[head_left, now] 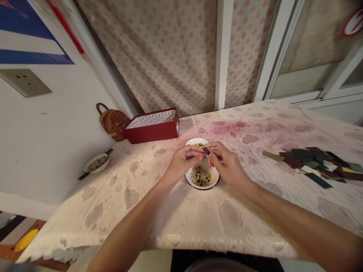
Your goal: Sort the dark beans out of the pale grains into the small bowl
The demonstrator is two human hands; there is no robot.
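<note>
My left hand (pixel 183 160) and my right hand (pixel 228 164) meet over two white bowls, the fingertips of both closed in a pinch. Between them is a small dark red piece (pixel 206 151), partly covered by the fingers; its exact kind is too small to make out. Below the hands sits the near bowl (pixel 195 186), dark-rimmed, with yellow, black and brown beads (pixel 201 176) in it. The far bowl (pixel 188 142) also holds beads and is partly hidden behind my fingers.
A red open box (pixel 153 130) and a brown mini backpack (pixel 113 122) stand at the back left. Another bead-filled bowl with handles (pixel 98 170) is by the wall. Flat dark green, maroon and light pieces (pixel 317 162) lie heaped at right on the patterned tablecloth (pixel 136 200).
</note>
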